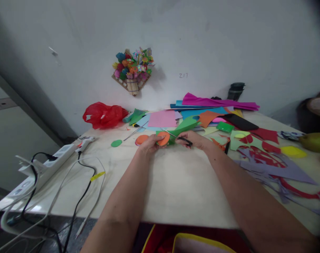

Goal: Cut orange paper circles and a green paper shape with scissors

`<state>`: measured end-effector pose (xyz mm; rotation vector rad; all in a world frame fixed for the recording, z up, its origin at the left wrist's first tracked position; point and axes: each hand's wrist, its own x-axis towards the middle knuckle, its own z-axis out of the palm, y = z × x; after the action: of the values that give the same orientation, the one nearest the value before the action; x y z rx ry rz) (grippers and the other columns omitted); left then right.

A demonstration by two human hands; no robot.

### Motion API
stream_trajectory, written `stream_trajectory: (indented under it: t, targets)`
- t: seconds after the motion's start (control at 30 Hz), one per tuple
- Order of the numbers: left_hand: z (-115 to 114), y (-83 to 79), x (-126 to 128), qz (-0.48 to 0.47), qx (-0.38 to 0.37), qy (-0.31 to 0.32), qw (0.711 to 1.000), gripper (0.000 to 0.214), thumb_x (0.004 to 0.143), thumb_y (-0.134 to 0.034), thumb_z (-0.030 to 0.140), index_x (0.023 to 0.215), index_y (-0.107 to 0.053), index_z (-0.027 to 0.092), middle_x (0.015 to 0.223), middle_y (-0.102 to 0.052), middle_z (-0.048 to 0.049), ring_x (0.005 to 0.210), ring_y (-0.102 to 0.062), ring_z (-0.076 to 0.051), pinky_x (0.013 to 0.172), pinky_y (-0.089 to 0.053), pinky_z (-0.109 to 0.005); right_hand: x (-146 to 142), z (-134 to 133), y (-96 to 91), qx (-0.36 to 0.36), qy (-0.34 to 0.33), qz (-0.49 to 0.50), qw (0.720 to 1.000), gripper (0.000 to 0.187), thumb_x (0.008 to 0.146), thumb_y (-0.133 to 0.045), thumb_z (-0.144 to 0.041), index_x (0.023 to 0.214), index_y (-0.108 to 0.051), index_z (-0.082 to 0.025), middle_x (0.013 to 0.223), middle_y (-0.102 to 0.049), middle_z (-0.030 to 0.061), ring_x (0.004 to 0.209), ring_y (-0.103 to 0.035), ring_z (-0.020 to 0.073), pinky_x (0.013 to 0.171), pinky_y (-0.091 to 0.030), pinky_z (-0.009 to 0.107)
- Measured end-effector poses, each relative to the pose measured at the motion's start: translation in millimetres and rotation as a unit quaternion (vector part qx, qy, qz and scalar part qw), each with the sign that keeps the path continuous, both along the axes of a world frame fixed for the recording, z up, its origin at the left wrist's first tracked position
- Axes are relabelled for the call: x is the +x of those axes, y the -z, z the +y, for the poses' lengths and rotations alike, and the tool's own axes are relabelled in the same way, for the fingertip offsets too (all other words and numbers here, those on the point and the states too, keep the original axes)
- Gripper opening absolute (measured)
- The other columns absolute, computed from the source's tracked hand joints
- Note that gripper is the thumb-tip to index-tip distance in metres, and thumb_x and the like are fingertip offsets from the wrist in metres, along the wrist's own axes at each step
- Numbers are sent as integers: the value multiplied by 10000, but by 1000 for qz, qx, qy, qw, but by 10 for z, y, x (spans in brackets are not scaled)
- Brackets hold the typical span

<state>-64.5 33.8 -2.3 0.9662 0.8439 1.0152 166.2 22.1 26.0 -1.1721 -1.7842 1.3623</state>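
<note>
My left hand (150, 143) is closed on an orange paper disc (164, 139) together with a green paper piece (184, 125) that stretches up and to the right. My right hand (195, 139) grips black-handled scissors (181, 138), whose thin blades point left over the green paper towards the disc. Both hands hover just above the pale table (172, 182), near its middle. Another orange disc (141, 139) and a small green oval (116, 143) lie flat to the left of my hands.
Coloured paper sheets (202, 107) pile up at the back, red and purple cut scraps (270, 158) at the right. A red plastic bag (103, 114), a white power strip (47, 163) with cables, a paper flower decoration (133, 68) on the wall. A person's part at far right (316, 107).
</note>
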Motion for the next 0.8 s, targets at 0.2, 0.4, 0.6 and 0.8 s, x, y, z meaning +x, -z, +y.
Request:
stream_trajectory:
  t: [0.2, 0.4, 0.6, 0.8]
  targets:
    - [9, 21, -27, -10, 2, 8, 1000, 180, 688, -857, 108, 682, -678, 85, 592, -678, -73, 528, -646, -175, 509, -519, -264, -4, -23, -17, 4, -7, 5, 1000, 304, 624, -830, -380, 622, -597, -186, 509, -457, -67, 451, -391, 68, 406, -284, 220]
    - [26, 30, -38, -13, 3, 15, 1000, 194, 647, -882, 131, 678, -696, 83, 587, -676, -71, 492, -607, -153, 480, -501, -257, 22, 5, 6, 15, -22, -6, 1000, 384, 594, -874, -460, 627, -603, -191, 519, -467, -60, 473, -409, 79, 414, -298, 227]
    - [34, 33, -51, -14, 5, 24, 1000, 213, 645, -881, 119, 648, -669, 102, 564, -646, -46, 497, -581, -140, 490, -499, -255, 49, 35, 42, 20, -32, -10, 999, 391, 600, -885, -480, 666, -643, -180, 520, -480, -59, 458, -396, 74, 407, -301, 228]
    - [22, 20, -52, 7, -3, 14, 1000, 215, 675, -863, 135, 643, -652, 117, 546, -627, -30, 484, -574, -140, 482, -491, -251, 34, -6, -8, 13, -24, -16, 1000, 352, 636, -894, -436, 702, -674, -170, 497, -476, -70, 440, -393, 73, 395, -307, 221]
